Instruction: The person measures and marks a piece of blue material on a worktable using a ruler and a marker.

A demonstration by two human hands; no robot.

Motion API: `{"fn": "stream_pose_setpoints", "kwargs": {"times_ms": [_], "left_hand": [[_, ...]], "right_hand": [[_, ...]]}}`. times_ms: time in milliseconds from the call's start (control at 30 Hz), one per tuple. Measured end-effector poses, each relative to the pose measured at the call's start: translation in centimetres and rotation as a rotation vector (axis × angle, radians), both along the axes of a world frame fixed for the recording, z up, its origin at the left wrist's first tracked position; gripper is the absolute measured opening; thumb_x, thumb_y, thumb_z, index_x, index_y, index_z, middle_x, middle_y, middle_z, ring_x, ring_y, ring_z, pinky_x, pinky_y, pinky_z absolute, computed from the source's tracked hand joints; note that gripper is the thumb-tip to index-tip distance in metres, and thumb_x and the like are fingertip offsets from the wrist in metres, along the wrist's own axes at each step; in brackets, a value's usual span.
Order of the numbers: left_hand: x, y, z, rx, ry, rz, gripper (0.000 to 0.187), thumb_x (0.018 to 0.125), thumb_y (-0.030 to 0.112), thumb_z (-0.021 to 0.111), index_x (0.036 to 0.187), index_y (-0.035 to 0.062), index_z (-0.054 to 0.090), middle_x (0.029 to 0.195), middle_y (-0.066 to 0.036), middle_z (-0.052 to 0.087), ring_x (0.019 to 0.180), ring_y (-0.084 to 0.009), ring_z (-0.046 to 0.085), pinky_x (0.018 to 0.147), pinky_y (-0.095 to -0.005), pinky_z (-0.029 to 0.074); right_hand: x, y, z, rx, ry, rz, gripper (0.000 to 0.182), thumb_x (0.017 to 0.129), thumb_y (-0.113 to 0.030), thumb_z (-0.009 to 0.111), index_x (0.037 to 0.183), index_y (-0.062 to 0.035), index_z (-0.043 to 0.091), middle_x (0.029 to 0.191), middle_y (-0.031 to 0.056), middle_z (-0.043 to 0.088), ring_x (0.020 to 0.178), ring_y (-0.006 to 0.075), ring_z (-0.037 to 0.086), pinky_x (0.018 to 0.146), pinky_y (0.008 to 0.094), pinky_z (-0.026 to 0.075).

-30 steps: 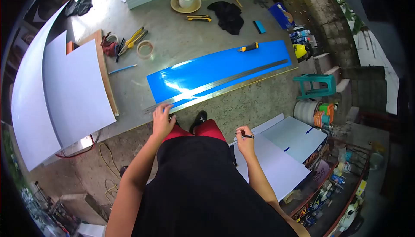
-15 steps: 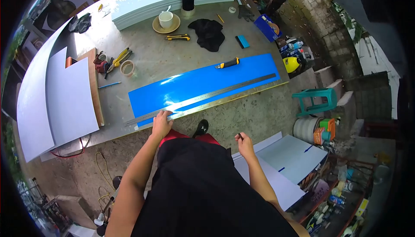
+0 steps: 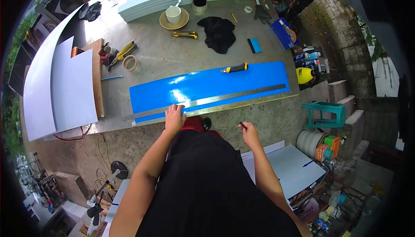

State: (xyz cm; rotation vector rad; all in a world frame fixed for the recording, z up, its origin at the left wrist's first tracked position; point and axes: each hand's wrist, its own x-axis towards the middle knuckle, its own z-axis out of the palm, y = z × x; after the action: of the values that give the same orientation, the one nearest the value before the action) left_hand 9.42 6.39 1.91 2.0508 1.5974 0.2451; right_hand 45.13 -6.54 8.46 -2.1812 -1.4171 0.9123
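A long blue sheet [image 3: 207,79] lies along the near edge of the workbench, with a long steel ruler [image 3: 233,95] on top. My left hand [image 3: 174,119] holds the ruler at its left part, fingertips bent over the metal near the bench edge. Away from the bench, my right hand [image 3: 250,134] is closed around a short dark pen-like stick [image 3: 243,126]; its exact kind is too small to tell. A yellow-and-black utility knife [image 3: 234,68] rests on the sheet's far edge.
Behind the sheet are a second utility knife [image 3: 185,34], black cloth [image 3: 217,34], blue squeegee [image 3: 254,45], cup [image 3: 173,15] on a saucer, tape roll [image 3: 130,63] and pliers [image 3: 125,52]. White panels [image 3: 75,90] stand left. A green stool [image 3: 325,114] is at right.
My left hand has shifted right along the ruler. My right hand stays closed on the dark stick, slightly higher in view. The camera view has shifted too.
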Motion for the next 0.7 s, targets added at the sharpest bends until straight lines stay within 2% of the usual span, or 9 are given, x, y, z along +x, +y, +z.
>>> {"fn": "stream_pose_setpoints", "kwargs": {"times_ms": [100, 167, 200, 433, 700], "left_hand": [[0.9, 1.4, -0.8, 0.017, -0.022, -0.001, 0.050, 0.080, 0.017, 0.082, 0.126, 0.0159, 0.064, 0.121, -0.010, 0.059, 0.120, -0.0320, 0.056, 0.096, -0.0464, 0.044], [1.5, 2.6, -0.9, 0.018, -0.035, -0.004, 0.052, 0.077, 0.016, 0.085, 0.125, 0.0143, 0.065, 0.120, -0.010, 0.059, 0.117, -0.0311, 0.056, 0.094, -0.0458, 0.044], [1.7, 3.0, -0.4, 0.010, -0.015, -0.023, 0.053, 0.077, 0.017, 0.085, 0.125, 0.0141, 0.065, 0.120, -0.010, 0.059, 0.117, -0.0313, 0.056, 0.095, -0.0456, 0.044], [2.0, 3.6, -0.4, 0.001, 0.030, -0.050, 0.052, 0.075, 0.019, 0.088, 0.121, 0.0133, 0.065, 0.120, -0.010, 0.058, 0.116, -0.0309, 0.055, 0.096, -0.0448, 0.043], [3.7, 3.4, -0.6, 0.036, 0.080, 0.046, 0.052, 0.072, 0.018, 0.089, 0.118, 0.0149, 0.065, 0.117, -0.009, 0.058, 0.115, -0.0316, 0.054, 0.094, -0.0458, 0.043]], "right_hand": [[0.6, 0.9, -0.5, 0.015, -0.030, 0.070, 0.020, 0.094, 0.006, 0.057, 0.099, -0.0030, 0.073, 0.093, 0.0139, 0.070, 0.089, 0.0313, 0.072, 0.080, 0.0407, 0.056], [0.9, 1.7, -0.2, -0.108, 0.008, 0.021, 0.021, 0.090, 0.007, 0.061, 0.099, -0.0058, 0.075, 0.099, 0.0174, 0.070, 0.096, 0.0385, 0.070, 0.084, 0.0478, 0.055], [1.4, 2.1, -0.3, -0.105, -0.028, 0.053, 0.021, 0.092, 0.006, 0.058, 0.098, -0.0050, 0.074, 0.093, 0.0141, 0.070, 0.089, 0.0317, 0.072, 0.080, 0.0421, 0.057], [5.7, 5.3, -2.3, -0.140, -0.050, 0.047, 0.022, 0.092, 0.006, 0.059, 0.099, -0.0066, 0.075, 0.094, 0.0138, 0.071, 0.089, 0.0329, 0.071, 0.081, 0.0429, 0.056], [10.7, 9.9, -5.0, -0.087, -0.127, 0.230, 0.019, 0.092, 0.005, 0.064, 0.103, -0.0060, 0.075, 0.100, 0.0167, 0.066, 0.094, 0.0367, 0.068, 0.083, 0.0446, 0.054]]}}
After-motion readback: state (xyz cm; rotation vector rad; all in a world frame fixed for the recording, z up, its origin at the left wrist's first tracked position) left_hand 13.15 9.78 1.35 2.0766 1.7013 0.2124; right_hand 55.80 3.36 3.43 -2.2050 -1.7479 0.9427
